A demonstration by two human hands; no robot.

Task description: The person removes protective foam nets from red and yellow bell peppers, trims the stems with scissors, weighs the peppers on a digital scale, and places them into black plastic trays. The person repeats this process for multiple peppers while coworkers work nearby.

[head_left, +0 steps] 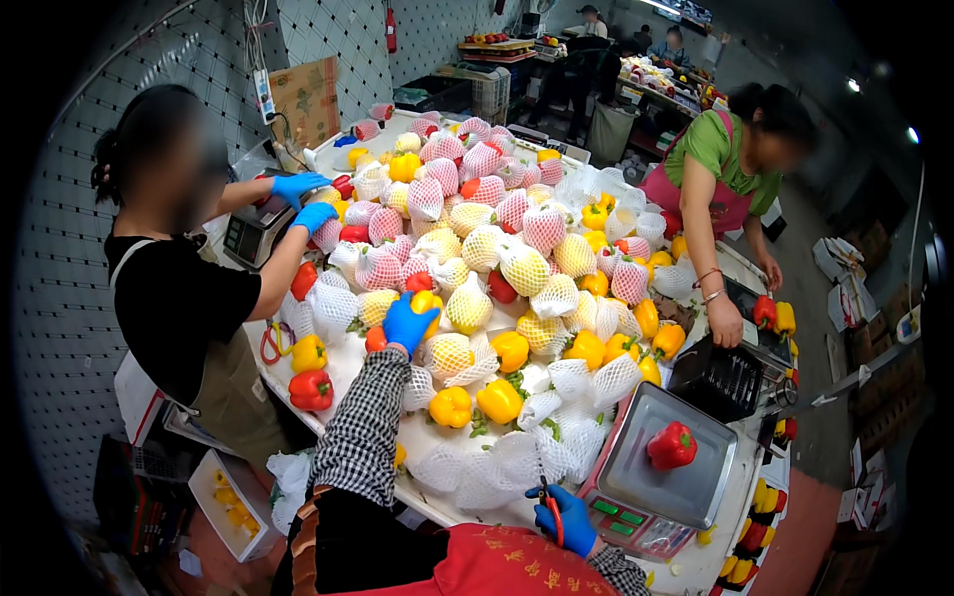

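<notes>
My left hand (407,325), in a blue glove, reaches into the heap with its fingers wrapped round a yellow bell pepper (427,304). Low in the view, my right hand (564,521), gloved in blue too, grips red-handled scissors (553,513), their blades pointing away from me. Beyond my hands, many red and yellow peppers lie piled on the white table, most in foam net sleeves (467,306). Two bare yellow peppers (499,401) sit between my hands. Loose white nets (467,472) and green stem bits are scattered near the front.
A scale (686,447) bearing a red pepper (672,446) stands right of my right hand, with a black crate (717,375) behind it. One person works at the left by another scale (253,230); a second leans in from the right. A white box (234,505) stands lower left.
</notes>
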